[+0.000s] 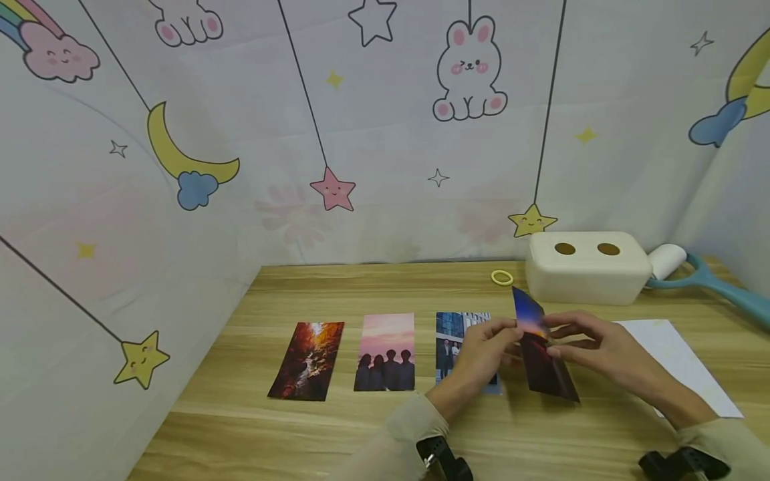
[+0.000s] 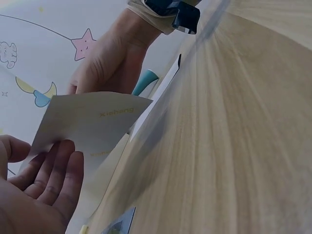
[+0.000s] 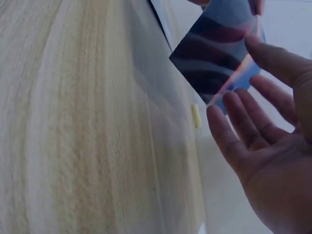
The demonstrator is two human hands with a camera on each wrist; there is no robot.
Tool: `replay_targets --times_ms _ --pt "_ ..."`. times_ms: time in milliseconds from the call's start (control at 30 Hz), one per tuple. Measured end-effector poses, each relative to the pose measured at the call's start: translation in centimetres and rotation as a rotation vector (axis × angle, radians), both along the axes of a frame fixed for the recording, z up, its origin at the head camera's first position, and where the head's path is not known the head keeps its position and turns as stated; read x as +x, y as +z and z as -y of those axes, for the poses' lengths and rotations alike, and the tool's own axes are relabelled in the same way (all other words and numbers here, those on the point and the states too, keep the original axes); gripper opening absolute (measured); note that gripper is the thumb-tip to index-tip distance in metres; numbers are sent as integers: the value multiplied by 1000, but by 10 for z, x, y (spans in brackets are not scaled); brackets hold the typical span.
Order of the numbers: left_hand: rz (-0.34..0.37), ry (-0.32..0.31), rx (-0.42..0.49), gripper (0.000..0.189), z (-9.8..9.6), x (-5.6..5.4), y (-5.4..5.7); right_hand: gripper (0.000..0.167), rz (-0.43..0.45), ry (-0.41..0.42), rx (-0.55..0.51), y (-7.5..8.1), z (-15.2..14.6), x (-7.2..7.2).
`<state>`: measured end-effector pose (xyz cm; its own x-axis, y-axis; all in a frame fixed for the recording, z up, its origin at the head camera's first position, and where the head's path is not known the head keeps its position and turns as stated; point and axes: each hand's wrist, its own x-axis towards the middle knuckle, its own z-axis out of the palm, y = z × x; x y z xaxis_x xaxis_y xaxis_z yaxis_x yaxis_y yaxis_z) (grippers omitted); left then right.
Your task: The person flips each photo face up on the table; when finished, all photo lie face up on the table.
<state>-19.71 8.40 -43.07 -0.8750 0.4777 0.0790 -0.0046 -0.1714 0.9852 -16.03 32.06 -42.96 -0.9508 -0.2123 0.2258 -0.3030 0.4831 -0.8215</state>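
Both hands hold one photo print (image 1: 532,334) on edge above the table, its picture a blue and orange sky over dark ground. My left hand (image 1: 481,354) pinches its left edge, overlapping a photo of people by buildings (image 1: 448,341) in the head view. At the opposite edge, my right hand (image 1: 613,351) holds it between thumb and fingers; in the right wrist view that thumb (image 3: 273,56) lies on the picture side. The left wrist view shows the pale back (image 2: 92,119) with faint yellow lettering, the left fingers (image 2: 61,170) against it.
To the left lie an autumn stream photo (image 1: 309,361) and a pink-sky photo with silhouettes (image 1: 385,354). White paper (image 1: 680,367) lies at right. Behind are a yellow ring (image 1: 502,278), a cream box with two holes (image 1: 586,274), a white roll (image 1: 666,260) and a blue handle (image 1: 734,290).
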Motion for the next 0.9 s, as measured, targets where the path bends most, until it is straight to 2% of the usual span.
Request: replay_targets --times_ms 300,500,700,900 --pt "-10 28 14 25 0 -2 -2 34 -106 -149 62 -7 -6 -4" --pt "-10 57 21 24 0 -3 -3 33 -109 -227 97 -8 -9 -5" --pt "-11 66 20 22 1 -4 -5 34 -60 -237 95 -8 -13 -6" --pt "3 72 39 21 0 -6 -7 37 -70 -218 88 -8 -13 -8"
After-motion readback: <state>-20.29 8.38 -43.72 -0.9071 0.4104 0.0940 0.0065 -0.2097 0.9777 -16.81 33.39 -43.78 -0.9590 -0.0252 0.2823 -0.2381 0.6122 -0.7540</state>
